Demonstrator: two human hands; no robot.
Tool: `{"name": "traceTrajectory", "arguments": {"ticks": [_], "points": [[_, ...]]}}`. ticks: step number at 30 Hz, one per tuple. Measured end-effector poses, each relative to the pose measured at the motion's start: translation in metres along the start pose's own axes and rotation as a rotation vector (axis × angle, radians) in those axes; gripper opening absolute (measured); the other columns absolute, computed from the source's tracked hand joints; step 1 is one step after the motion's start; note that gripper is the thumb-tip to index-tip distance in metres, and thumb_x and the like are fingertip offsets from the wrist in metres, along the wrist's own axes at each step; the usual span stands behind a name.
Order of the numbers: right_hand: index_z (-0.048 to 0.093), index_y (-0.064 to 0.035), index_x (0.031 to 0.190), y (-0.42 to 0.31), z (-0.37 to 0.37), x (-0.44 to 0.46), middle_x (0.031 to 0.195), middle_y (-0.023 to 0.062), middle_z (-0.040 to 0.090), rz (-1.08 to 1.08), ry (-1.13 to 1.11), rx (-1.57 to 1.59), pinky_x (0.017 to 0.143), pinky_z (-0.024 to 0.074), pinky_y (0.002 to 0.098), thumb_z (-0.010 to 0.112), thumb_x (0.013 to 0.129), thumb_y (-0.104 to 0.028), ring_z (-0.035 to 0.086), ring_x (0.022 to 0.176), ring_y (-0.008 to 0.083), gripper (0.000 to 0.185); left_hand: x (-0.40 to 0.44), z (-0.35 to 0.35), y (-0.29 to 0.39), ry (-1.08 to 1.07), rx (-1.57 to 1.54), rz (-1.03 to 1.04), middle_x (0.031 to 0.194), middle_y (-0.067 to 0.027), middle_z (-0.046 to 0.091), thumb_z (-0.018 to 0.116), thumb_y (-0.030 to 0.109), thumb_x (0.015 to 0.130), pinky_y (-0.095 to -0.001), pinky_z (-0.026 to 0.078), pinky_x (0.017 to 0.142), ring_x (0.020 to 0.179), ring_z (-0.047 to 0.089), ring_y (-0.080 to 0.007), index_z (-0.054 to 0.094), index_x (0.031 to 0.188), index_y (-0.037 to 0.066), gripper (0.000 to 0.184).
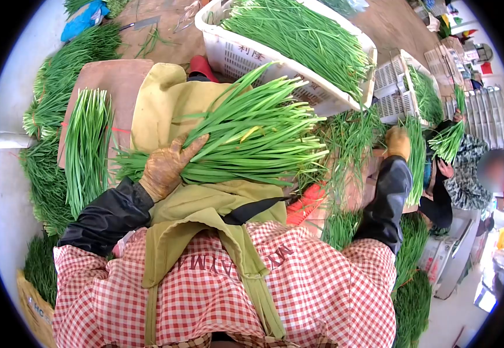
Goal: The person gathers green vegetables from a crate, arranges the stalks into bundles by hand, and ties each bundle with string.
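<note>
A large bunch of garlic chives [252, 139] lies across my lap, its pale cut ends pointing right. My left hand [168, 165], in a stained brownish glove, is closed round the leafy left part of the bunch, thumb on top. Out to the right, my right hand [398, 144] is beside a long heap of chives [415, 159]; its fingers are hidden from me. A yellow-green apron [159, 110] covers my legs under the bunch. On a brown board [121, 72] to the left rests a smaller, neat bundle of chives [88, 151].
A white plastic crate [287, 64] full of chives stands ahead, with another crate [394, 87] behind it at right. Loose leaves [350, 139] litter the floor. More bundles [49, 180] line the left wall, near a knife [146, 23]. A co-worker [472, 174] holds chives at far right.
</note>
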State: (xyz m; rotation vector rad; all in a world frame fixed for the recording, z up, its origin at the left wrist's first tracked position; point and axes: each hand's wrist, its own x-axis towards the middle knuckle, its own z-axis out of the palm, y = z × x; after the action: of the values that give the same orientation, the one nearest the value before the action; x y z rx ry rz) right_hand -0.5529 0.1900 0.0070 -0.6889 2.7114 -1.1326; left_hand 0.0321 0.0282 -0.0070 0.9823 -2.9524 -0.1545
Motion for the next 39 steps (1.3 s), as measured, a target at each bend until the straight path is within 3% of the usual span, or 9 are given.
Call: {"name": "traceTrajectory", "arguments": {"ticks": [1, 5, 8, 14, 19, 24, 33, 36, 39], "points": [[0.062, -0.0043, 0.112, -0.010, 0.005, -0.014, 0.107, 0.0216, 0.064, -0.063, -0.116, -0.725, 0.098, 0.0395, 0.0424, 0.042, 0.091, -0.055, 0.057, 0.108, 0.0359, 0.059, 0.000, 0.000, -0.001, 0.037, -0.012, 0.000, 0.123, -0.0165, 0.055, 0.060, 0.006, 0.074, -0.0348, 0.054, 0.058, 0.069, 0.066, -0.0269, 0.032, 0.144, 0.033, 0.080], [0.066, 0.0001, 0.106, -0.109, 0.045, -0.095, 0.102, 0.0143, 0.067, 0.077, -0.594, 0.078, 0.094, 0.0403, 0.0355, 0.036, 0.087, -0.072, 0.059, 0.100, 0.0224, 0.081, 0.001, -0.001, -0.004, 0.049, 0.008, 0.014, 0.130, -0.0167, 0.051, 0.061, 0.004, 0.073, -0.0356, 0.054, 0.061, 0.071, 0.066, -0.0269, 0.038, 0.142, 0.033, 0.078], [0.065, -0.0097, 0.107, -0.126, 0.095, -0.120, 0.108, 0.0045, 0.064, 0.060, -1.030, 0.342, 0.090, 0.0385, 0.0332, 0.059, 0.084, -0.051, 0.055, 0.101, 0.0184, 0.047, 0.006, -0.016, -0.005, 0.106, -0.166, 0.091, 0.138, -0.0166, 0.044, 0.063, 0.006, 0.073, -0.0356, 0.055, 0.064, 0.076, 0.067, -0.0272, 0.042, 0.139, 0.032, 0.074], [0.063, -0.0107, 0.093, -0.185, 0.080, -0.133, 0.100, 0.0034, 0.061, 0.006, -0.816, 1.201, 0.092, 0.0440, 0.0503, 0.061, 0.084, -0.023, 0.051, 0.115, 0.0243, 0.015, 0.015, -0.034, -0.005, 0.321, -0.340, 0.015, 0.144, -0.0202, 0.036, 0.072, 0.019, 0.074, -0.0368, 0.055, 0.073, 0.089, 0.066, -0.0323, 0.042, 0.140, 0.031, 0.074], [0.059, -0.0150, 0.083, -0.122, 0.080, -0.089, 0.126, 0.0091, 0.056, 0.017, -0.645, 1.499, 0.097, 0.0397, 0.0519, 0.060, 0.087, -0.025, 0.046, 0.126, 0.0275, 0.011, 0.013, -0.025, 0.002, -0.076, -0.183, -0.073, 0.142, -0.0205, 0.037, 0.069, 0.024, 0.076, -0.0380, 0.056, 0.070, 0.083, 0.067, -0.0322, 0.035, 0.142, 0.037, 0.076], [0.066, -0.0053, 0.105, -0.039, 0.075, -0.055, 0.104, 0.0076, 0.066, -0.139, -0.029, 0.222, 0.091, 0.0419, 0.0334, 0.055, 0.094, -0.030, 0.058, 0.101, 0.0191, 0.030, 0.011, -0.022, -0.002, -0.158, -0.201, -0.193, 0.136, -0.0201, 0.045, 0.071, 0.021, 0.074, -0.0403, 0.055, 0.074, 0.085, 0.066, -0.0334, 0.030, 0.146, 0.032, 0.083], [0.062, -0.0031, 0.096, -0.088, 0.147, -0.211, 0.084, 0.0117, 0.065, -0.560, -0.818, 0.042, 0.072, 0.0483, 0.0362, 0.060, 0.090, -0.021, 0.061, 0.077, 0.0250, 0.019, 0.007, -0.017, -0.025, 0.011, -0.812, -0.108, 0.125, -0.0152, 0.056, 0.071, 0.017, 0.079, -0.0332, 0.047, 0.094, 0.107, 0.060, -0.0287, 0.019, 0.150, 0.013, 0.088], [0.059, -0.0027, 0.090, -0.141, 0.112, -0.199, 0.077, 0.0126, 0.062, -0.144, -0.691, 0.250, 0.066, 0.0481, 0.0356, 0.060, 0.088, -0.017, 0.060, 0.069, 0.0269, 0.015, -0.001, -0.014, -0.028, -0.038, -0.890, -0.151, 0.122, -0.0138, 0.059, 0.073, 0.020, 0.078, -0.0325, 0.046, 0.096, 0.110, 0.059, -0.0233, 0.018, 0.150, 0.013, 0.091], [0.060, -0.0059, 0.092, -0.165, 0.113, -0.175, 0.075, 0.0142, 0.063, -0.484, -0.498, 0.036, 0.068, 0.0482, 0.0393, 0.063, 0.085, -0.027, 0.063, 0.071, 0.0293, 0.023, 0.000, -0.024, -0.020, -0.038, -0.727, -0.166, 0.120, -0.0162, 0.059, 0.076, 0.021, 0.076, -0.0338, 0.047, 0.093, 0.110, 0.060, -0.0265, 0.020, 0.149, 0.013, 0.093]]}}
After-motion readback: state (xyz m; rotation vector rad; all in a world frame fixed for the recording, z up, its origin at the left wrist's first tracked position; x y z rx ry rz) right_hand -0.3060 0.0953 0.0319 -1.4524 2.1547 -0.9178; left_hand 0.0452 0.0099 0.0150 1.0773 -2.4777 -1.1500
